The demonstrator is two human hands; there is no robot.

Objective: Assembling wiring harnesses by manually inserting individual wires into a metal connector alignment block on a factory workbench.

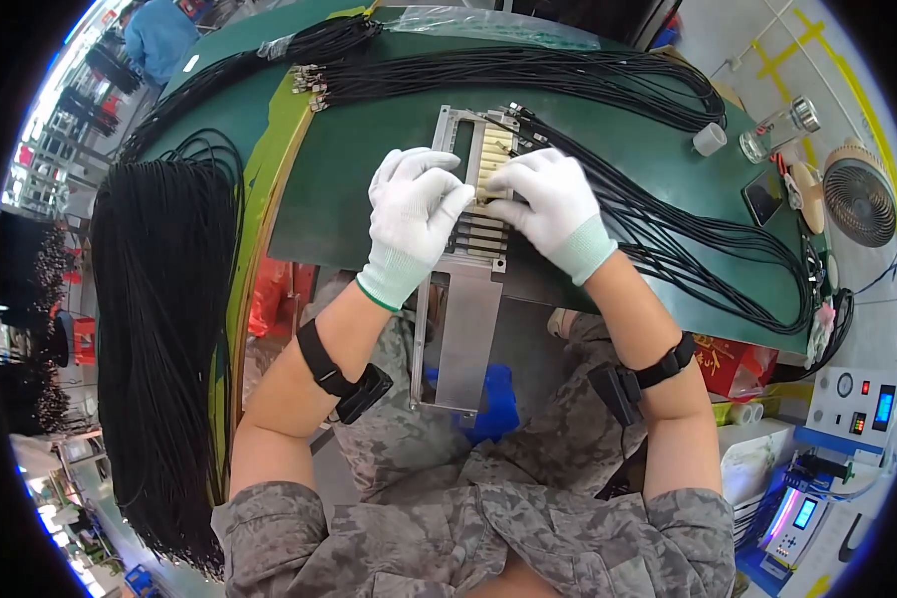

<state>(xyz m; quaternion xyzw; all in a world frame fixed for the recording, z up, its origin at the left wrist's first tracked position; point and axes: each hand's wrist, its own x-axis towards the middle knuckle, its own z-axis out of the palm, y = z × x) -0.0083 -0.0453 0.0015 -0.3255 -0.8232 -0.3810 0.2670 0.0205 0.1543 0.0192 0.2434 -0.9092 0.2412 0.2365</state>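
A long metal fixture [470, 319] lies over the table's near edge, with a row of cream-coloured slotted blocks [495, 149] on its far part. My left hand [414, 204], in a white glove, is at the fixture's left side, thumb and forefinger pinched together over the slots. From the right, my gloved right hand [548, 199] reaches to the same row, its fingers closed close to the left fingertips. Whatever either pinch holds is hidden by the gloves. Black cables [658, 224] run from the fixture under my right hand and off to the right.
A bundle of black cables [528, 75] with metal ends crosses the green table [369, 140] at the back. More cables [164, 329] hang at left. On the right are a white cup [709, 140], a glass bottle [779, 130], a phone [762, 197] and a fan [859, 196].
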